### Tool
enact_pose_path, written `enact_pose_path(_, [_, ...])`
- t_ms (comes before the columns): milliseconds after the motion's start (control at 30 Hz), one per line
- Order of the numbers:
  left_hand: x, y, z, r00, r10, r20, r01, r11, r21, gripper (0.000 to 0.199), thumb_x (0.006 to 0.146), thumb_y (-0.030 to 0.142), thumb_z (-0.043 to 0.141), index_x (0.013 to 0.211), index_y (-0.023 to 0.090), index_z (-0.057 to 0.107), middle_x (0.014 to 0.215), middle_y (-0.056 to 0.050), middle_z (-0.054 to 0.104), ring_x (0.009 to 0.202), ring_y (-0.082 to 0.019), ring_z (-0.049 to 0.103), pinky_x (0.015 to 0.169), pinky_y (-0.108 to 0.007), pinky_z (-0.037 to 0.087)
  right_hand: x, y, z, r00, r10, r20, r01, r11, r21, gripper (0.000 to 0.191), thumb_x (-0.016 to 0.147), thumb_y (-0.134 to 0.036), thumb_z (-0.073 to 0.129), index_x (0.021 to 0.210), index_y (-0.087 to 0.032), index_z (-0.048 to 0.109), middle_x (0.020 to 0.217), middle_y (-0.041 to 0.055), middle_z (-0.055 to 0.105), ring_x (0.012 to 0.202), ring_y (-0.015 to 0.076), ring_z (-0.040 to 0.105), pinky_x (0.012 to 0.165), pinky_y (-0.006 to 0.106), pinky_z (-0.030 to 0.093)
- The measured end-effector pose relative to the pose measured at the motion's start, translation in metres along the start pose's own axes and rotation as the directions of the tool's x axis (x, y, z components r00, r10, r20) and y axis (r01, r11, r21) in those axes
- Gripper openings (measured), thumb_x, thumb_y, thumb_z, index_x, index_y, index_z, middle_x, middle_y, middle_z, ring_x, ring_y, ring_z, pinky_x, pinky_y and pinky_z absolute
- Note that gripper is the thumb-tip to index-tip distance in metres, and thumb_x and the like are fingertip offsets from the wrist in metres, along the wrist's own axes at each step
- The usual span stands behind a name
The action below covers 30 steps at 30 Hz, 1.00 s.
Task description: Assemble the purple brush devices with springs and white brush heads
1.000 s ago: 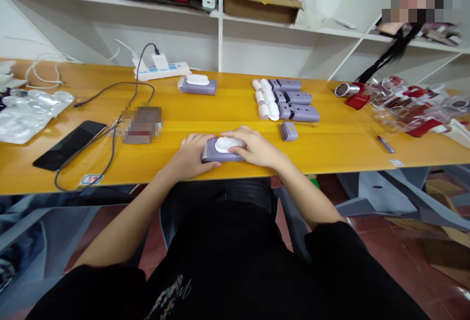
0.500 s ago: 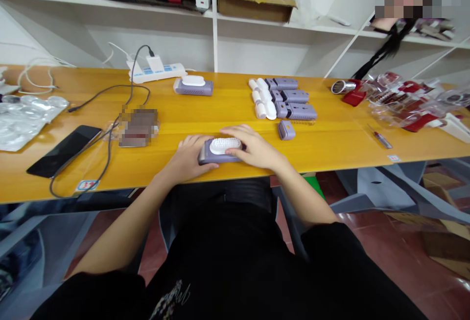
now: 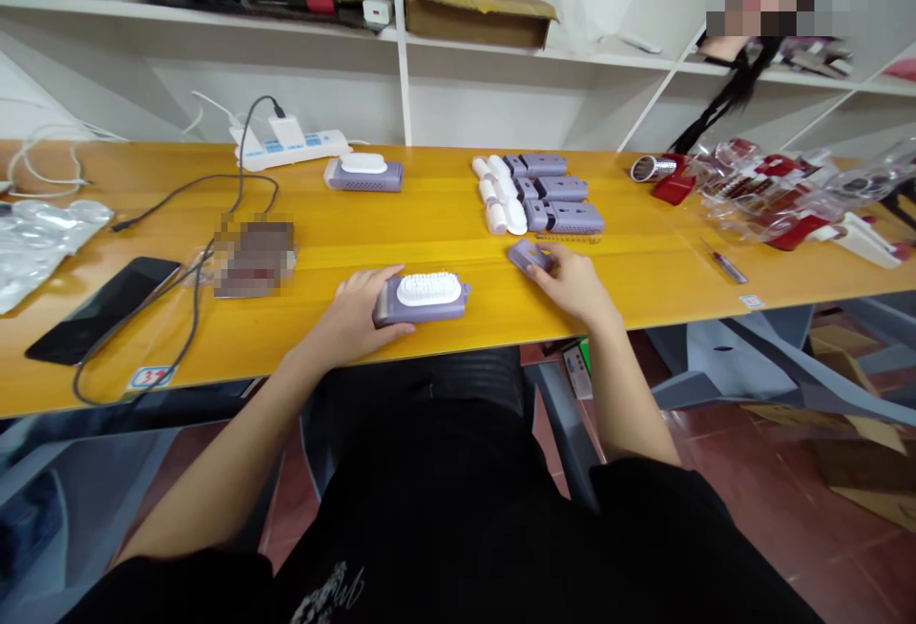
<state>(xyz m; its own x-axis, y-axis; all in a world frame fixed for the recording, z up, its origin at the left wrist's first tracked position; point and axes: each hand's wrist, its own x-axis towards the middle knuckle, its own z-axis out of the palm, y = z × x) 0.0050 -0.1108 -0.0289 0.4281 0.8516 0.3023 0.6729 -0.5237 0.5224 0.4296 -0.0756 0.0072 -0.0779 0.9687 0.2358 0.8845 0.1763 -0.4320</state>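
1. Bracketing the purple brush body (image 3: pixel 449 311): left grip (image 3: pixel 362 311) has its left end, thumb along the near side, fingers round the far side.
2. Body sits directly right of the left grip's palm, near the front edge of the orange surface (image 3: pixel 444 228). White bristle pad (image 3: pixel 427 289) on top, bristles up, just clear of the left fingertips. Small tab (image 3: pixel 467 291) sticks out of the body's right end, pointing toward the right grip.
3. Right grip (image 3: pixel 550 261): thumb and fingers pinching the right end of the small purple cap (image 3: pixel 525 256). Cap projects left out of the pinch. Lifted or touching the surface: can't tell.
4. Cap and body are apart; cap is right of the left grip and a bit farther from the person.
5. Just beyond the right grip: chain-like strip (image 3: pixel 569 238), then purple parts (image 3: pixel 576 217) in rows, white parts (image 3: pixel 501 193) on their left.
6. Beyond the left grip, at the back: second purple brush (image 3: pixel 367 177), white pad on top. Power strip (image 3: pixel 325 145) is left of that one.
7. Left of the left grip: dark cable (image 3: pixel 195 319), black phone (image 3: pixel 100 311).
8. Well right of the right grip: thin screwdriver (image 3: pixel 730 266).
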Motion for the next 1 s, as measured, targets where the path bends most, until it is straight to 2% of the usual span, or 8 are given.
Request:
enact_pose_path(167, [-0.001, 0.001, 0.0, 1.0, 0.015, -0.003, -0.015, 1.0, 0.026, 0.076, 0.101, 0.054, 0.083, 0.166, 0.027, 0.054, 0.161, -0.017, 0.065, 0.15, -0.043, 0.06, 0.129, -0.068, 0.048, -0.003, 0.007, 0.003, 0.96, -0.279, -0.03, 0.28, 0.952, 0.122, 0.042, 0.104, -0.033, 0.074, 0.144, -0.022, 0.078, 0.144, 0.0163, 0.081, 0.132, 0.0396, 0.076, 0.119, 0.065, 0.057])
enact_pose_path(433, [0.001, -0.012, 0.009, 0.979, -0.097, -0.179, 0.109, 0.992, 0.06, 0.076, 0.098, 0.048, 0.083, 0.165, 0.024, 0.055, 0.155, -0.019, 0.061, 0.148, -0.044, 0.061, 0.132, -0.069, 0.048, -0.008, 0.011, 0.028, 0.914, -0.38, -0.14, 0.396, 0.912, 0.108, 0.023, 0.099, -0.022, 0.082, 0.121, -0.025, 0.081, 0.13, 0.0151, 0.073, 0.127, 0.0414, 0.068, 0.117, 0.07, 0.055])
enact_pose_path(600, [0.004, -0.022, 0.009, 0.959, -0.167, -0.23, 0.18, 0.983, 0.037, 0.082, 0.098, 0.043, 0.081, 0.17, 0.02, 0.049, 0.162, -0.023, 0.055, 0.157, -0.045, 0.057, 0.137, -0.07, 0.044, -0.019, -0.016, 0.044, 0.862, -0.493, -0.118, 0.506, 0.842, 0.187, 0.026, 0.107, -0.027, 0.076, 0.133, -0.027, 0.082, 0.14, 0.0159, 0.073, 0.134, 0.0393, 0.069, 0.12, 0.068, 0.058])
enact_pose_path(700, [0.003, -0.013, 0.005, 0.938, -0.154, -0.311, 0.192, 0.977, 0.095, 0.095, 0.094, 0.042, 0.087, 0.175, 0.023, 0.041, 0.178, -0.027, 0.039, 0.169, -0.054, 0.04, 0.137, -0.081, 0.036, -0.018, -0.024, 0.035, 0.819, -0.558, -0.132, 0.571, 0.774, 0.274, 0.033, 0.111, -0.035, 0.074, 0.143, -0.033, 0.079, 0.149, 0.0114, 0.075, 0.139, 0.0349, 0.071, 0.123, 0.062, 0.058])
enact_pose_path(767, [0.002, 0.002, 0.003, 0.929, -0.071, -0.363, 0.132, 0.98, 0.147, 0.102, 0.092, 0.042, 0.091, 0.178, 0.028, 0.038, 0.188, -0.026, 0.026, 0.174, -0.057, 0.029, 0.137, -0.086, 0.029, -0.006, -0.015, 0.02, 0.84, -0.504, -0.202, 0.542, 0.802, 0.251, 0.03, 0.112, -0.038, 0.072, 0.141, -0.032, 0.08, 0.149, 0.0101, 0.077, 0.14, 0.0336, 0.072, 0.125, 0.059, 0.057])
enact_pose_path(833, [0.003, 0.021, 0.003, 0.937, 0.084, -0.339, -0.038, 0.989, 0.141, 0.092, 0.098, 0.038, 0.086, 0.177, 0.03, 0.04, 0.187, -0.023, 0.031, 0.174, -0.051, 0.036, 0.139, -0.079, 0.033, 0.011, 0.003, 0.004, 0.888, -0.361, -0.285, 0.4, 0.912, 0.092, 0.029, 0.113, -0.032, 0.064, 0.136, -0.026, 0.082, 0.145, 0.0148, 0.078, 0.141, 0.0376, 0.069, 0.127, 0.063, 0.052])
enact_pose_path(900, [0.006, 0.041, 0.007, 0.951, 0.206, -0.231, -0.191, 0.978, 0.089, 0.077, 0.105, 0.034, 0.078, 0.174, 0.031, 0.044, 0.178, -0.02, 0.048, 0.168, -0.044, 0.048, 0.139, -0.071, 0.041, 0.029, 0.025, -0.005, 0.949, -0.24, -0.205, 0.221, 0.969, -0.111, 0.037, 0.107, -0.022, 0.06, 0.137, -0.02, 0.081, 0.145, 0.0204, 0.078, 0.143, 0.0446, 0.065, 0.123, 0.07, 0.05])
enact_pose_path(1000, [0.02, 0.064, 0.021, 0.975, 0.212, -0.073, -0.213, 0.977, -0.004, 0.065, 0.111, 0.033, 0.068, 0.173, 0.027, 0.048, 0.175, -0.018, 0.055, 0.163, -0.038, 0.057, 0.134, -0.061, 0.052, 0.044, 0.05, -0.006, 0.99, -0.126, -0.058, 0.104, 0.949, -0.297, 0.048, 0.103, -0.017, 0.057, 0.146, -0.016, 0.077, 0.15, 0.0231, 0.076, 0.143, 0.0484, 0.061, 0.119, 0.072, 0.049])
